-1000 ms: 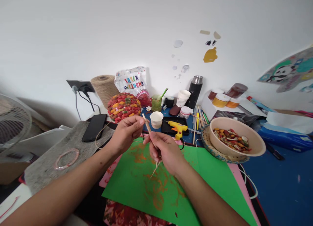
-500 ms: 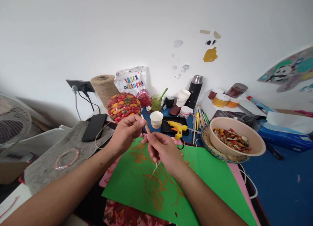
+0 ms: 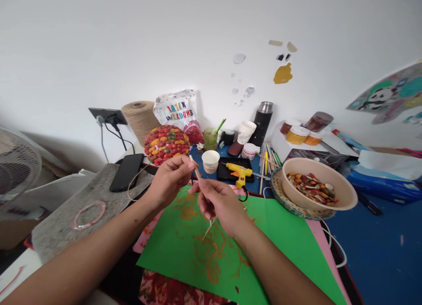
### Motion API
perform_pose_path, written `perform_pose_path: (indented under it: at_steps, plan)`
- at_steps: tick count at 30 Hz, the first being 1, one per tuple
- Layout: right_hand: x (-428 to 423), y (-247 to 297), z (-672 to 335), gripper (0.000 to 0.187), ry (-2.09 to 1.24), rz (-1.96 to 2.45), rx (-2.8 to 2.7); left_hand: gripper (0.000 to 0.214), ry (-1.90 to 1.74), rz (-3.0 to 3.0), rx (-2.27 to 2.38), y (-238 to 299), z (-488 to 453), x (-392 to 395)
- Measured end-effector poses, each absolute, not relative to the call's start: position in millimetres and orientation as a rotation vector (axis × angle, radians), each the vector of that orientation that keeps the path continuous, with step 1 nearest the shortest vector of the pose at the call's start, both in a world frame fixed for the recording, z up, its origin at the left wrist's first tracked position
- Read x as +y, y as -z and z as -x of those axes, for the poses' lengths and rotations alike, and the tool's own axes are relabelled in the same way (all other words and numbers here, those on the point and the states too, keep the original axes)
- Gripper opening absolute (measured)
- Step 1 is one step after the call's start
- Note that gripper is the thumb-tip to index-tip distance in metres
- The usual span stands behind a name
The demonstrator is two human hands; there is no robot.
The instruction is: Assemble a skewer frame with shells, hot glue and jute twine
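A thin tan stick (image 3: 197, 170) slants between my two hands above the green sheet (image 3: 290, 234). My left hand (image 3: 174, 175) pinches its upper part between thumb and fingers. Lower down, my right hand (image 3: 222, 201) closes around it with thumb and forefinger, hiding its middle. Below my right fingers hang thin string-like ends (image 3: 208, 229), pale and frayed. A strand of twine (image 3: 132, 188) loops beside the black phone (image 3: 127, 172) toward my left wrist; whether it joins the stick is hidden.
Behind my hands are a paper cup (image 3: 210, 161) and a yellow glue gun (image 3: 240, 172). A twine spool (image 3: 140, 120) and a colourful seed-covered ball (image 3: 166, 144) stand back left. At right, a beige bowl (image 3: 316, 198) holds painted seeds. Orange smears mark the green sheet.
Almost nothing differs. The view has shifted very slightly, and both hands keep their hold on the stick in the same place.
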State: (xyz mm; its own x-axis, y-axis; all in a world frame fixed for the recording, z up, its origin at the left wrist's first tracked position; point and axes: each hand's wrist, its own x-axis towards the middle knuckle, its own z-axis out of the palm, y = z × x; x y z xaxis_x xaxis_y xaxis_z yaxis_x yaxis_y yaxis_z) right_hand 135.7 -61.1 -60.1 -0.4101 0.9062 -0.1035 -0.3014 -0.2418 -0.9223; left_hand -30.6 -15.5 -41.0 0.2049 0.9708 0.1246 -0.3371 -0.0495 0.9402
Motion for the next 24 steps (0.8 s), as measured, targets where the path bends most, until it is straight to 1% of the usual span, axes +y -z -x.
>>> perform_pose_path:
  at_steps: [9,15,18,24]
  plan:
    - [-60.2,60.8,-137.3,0.05,-1.757,0.82,-1.107,0.035,-1.215,-1.145,0.725,42.2,30.6,-14.1]
    - [-60.2,60.1,-137.0,0.054,-1.821,0.777,-1.077,0.032,-1.193,-1.113,0.705,43.1,31.3,-13.6]
    - [-59.2,62.7,-135.9,0.056,-1.807,0.806,-1.079,0.035,-1.212,-1.097,0.708,41.6,30.8,-14.2]
    - [-59.4,66.7,-135.3,0.051,-1.759,0.828,-1.084,0.04,-1.234,-1.098,0.732,41.0,30.6,-14.9]
